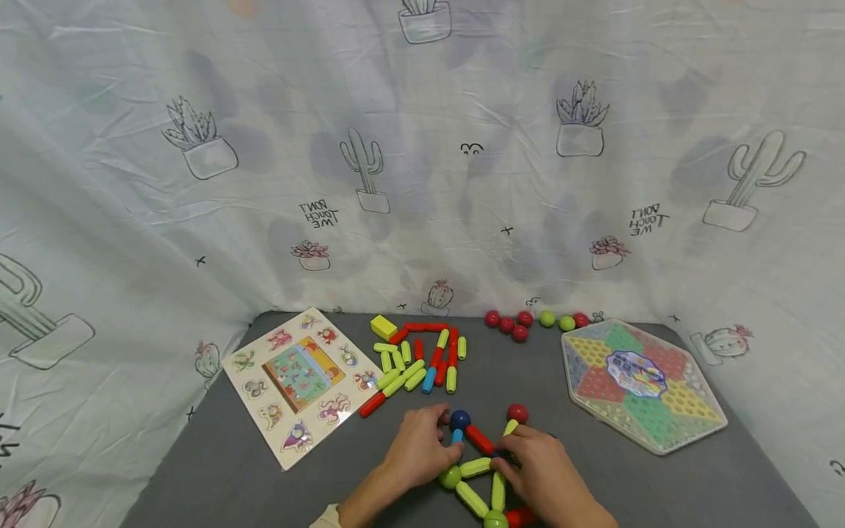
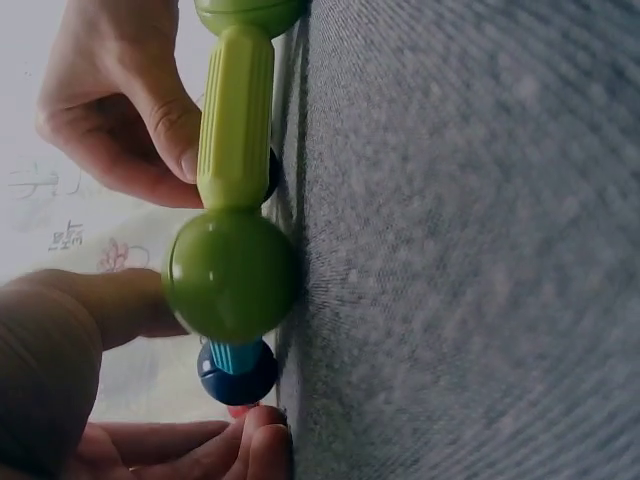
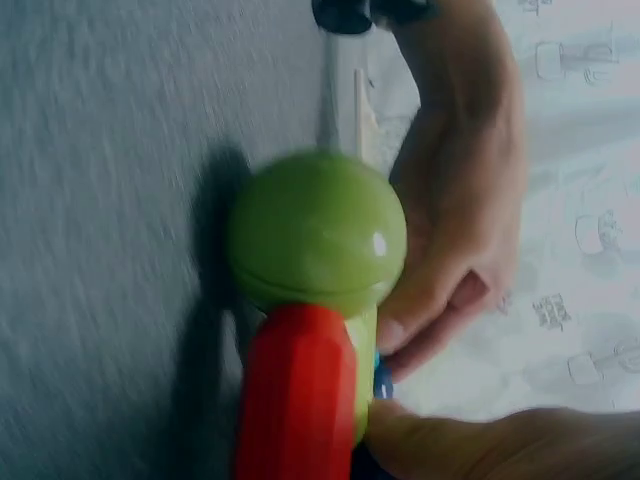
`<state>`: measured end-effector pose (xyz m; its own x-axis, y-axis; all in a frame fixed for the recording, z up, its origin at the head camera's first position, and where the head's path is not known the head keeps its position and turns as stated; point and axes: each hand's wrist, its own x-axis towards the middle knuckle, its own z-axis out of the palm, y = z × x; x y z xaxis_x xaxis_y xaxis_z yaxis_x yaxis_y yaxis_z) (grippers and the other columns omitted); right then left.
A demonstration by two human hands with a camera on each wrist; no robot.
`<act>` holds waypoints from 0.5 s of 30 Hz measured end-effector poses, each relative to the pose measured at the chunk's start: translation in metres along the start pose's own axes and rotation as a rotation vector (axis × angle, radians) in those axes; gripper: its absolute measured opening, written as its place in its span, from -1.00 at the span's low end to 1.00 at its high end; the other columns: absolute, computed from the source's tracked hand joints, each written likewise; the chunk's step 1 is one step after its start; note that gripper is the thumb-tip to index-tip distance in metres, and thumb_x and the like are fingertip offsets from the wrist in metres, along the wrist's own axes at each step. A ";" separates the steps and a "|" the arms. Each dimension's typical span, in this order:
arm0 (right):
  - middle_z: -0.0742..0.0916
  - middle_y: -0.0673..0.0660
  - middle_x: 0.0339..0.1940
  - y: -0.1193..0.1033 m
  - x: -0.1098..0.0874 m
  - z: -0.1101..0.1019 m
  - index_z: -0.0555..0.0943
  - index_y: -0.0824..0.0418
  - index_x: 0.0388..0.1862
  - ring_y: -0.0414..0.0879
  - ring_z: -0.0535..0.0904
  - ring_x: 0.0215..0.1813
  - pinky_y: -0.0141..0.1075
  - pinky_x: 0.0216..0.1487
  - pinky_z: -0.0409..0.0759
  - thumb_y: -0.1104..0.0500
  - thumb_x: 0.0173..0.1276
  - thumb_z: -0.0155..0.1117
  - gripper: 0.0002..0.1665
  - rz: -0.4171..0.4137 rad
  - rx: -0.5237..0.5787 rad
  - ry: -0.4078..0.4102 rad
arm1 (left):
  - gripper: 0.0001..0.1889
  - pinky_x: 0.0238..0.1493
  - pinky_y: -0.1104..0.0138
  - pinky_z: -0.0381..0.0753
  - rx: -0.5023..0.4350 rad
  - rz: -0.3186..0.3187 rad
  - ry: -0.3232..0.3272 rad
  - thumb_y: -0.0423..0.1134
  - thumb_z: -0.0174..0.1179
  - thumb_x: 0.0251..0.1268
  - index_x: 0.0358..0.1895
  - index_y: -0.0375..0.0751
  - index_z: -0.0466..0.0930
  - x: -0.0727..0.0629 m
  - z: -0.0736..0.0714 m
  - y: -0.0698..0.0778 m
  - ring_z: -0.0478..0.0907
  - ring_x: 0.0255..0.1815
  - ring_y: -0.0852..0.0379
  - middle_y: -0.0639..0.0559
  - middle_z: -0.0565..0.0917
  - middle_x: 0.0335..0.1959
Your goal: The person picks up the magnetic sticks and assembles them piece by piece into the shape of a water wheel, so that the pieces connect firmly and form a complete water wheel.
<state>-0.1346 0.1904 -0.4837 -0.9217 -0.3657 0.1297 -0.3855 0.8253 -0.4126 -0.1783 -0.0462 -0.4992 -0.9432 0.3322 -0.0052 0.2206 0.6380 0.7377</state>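
Balls and ribbed rods are joined into a frame on the grey table. My left hand (image 1: 422,446) curls about the light-blue rod (image 1: 457,436), its thumb by a green ball (image 1: 451,477) and its fingers beside a navy ball (image 1: 460,419). A red rod (image 1: 479,440) slants from that ball toward my right hand (image 1: 544,469). There the thumb and fingers pinch a second navy ball (image 3: 368,466), mostly covered, where rods meet. Green rods (image 1: 472,499) run to a nearer green ball (image 3: 318,232) that carries a red rod (image 3: 298,395). A red ball (image 1: 518,413) tops another green rod (image 1: 510,427).
Loose green, red and blue rods (image 1: 414,378) lie beyond the hands, near a yellow block (image 1: 383,327). Several red and green balls (image 1: 519,334) sit at the back. A picture puzzle board (image 1: 264,374) lies left, a hexagonal game board (image 1: 643,385) right. A printed curtain (image 1: 436,169) hangs behind.
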 end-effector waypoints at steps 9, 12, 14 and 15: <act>0.74 -0.16 -0.25 0.014 0.005 -0.006 0.86 0.02 -0.16 -0.26 0.66 -0.23 -0.29 -0.24 0.68 0.16 0.27 0.70 -0.81 -0.143 -0.005 0.013 | -0.63 -0.30 0.44 0.61 -0.041 0.046 -0.085 -0.19 0.57 0.29 0.11 -0.22 0.80 0.001 -0.008 -0.005 0.56 -0.34 0.34 0.16 0.73 -0.24; 0.81 -0.11 -0.20 0.020 0.006 -0.007 0.86 0.02 -0.16 -0.18 0.73 -0.16 -0.25 -0.18 0.73 0.19 0.26 0.70 -0.80 -0.177 -0.031 0.040 | -0.75 -0.37 0.46 0.59 -0.064 0.045 -0.095 -0.22 0.57 0.31 0.00 -0.16 0.85 0.001 -0.012 -0.006 0.54 -0.41 0.36 0.24 0.70 -0.36; 0.83 -0.09 -0.18 0.023 0.006 -0.009 0.86 0.04 -0.16 -0.16 0.74 -0.14 -0.23 -0.16 0.74 0.22 0.25 0.70 -0.79 -0.206 -0.038 0.056 | -0.77 -0.38 0.47 0.59 -0.080 0.051 -0.110 -0.22 0.60 0.29 -0.03 -0.15 0.86 0.001 -0.014 -0.008 0.55 -0.43 0.37 0.26 0.70 -0.38; 0.84 -0.09 -0.18 0.025 0.007 -0.009 0.87 0.04 -0.16 -0.16 0.75 -0.13 -0.23 -0.16 0.74 0.23 0.24 0.70 -0.79 -0.222 -0.040 0.063 | -0.77 -0.38 0.47 0.59 -0.090 0.055 -0.119 -0.22 0.61 0.28 -0.05 -0.15 0.86 0.001 -0.015 -0.008 0.56 -0.43 0.37 0.26 0.70 -0.39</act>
<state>-0.1509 0.2127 -0.4850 -0.8148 -0.5132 0.2698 -0.5790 0.7447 -0.3320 -0.1843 -0.0617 -0.4953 -0.8929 0.4486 -0.0392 0.2433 0.5538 0.7963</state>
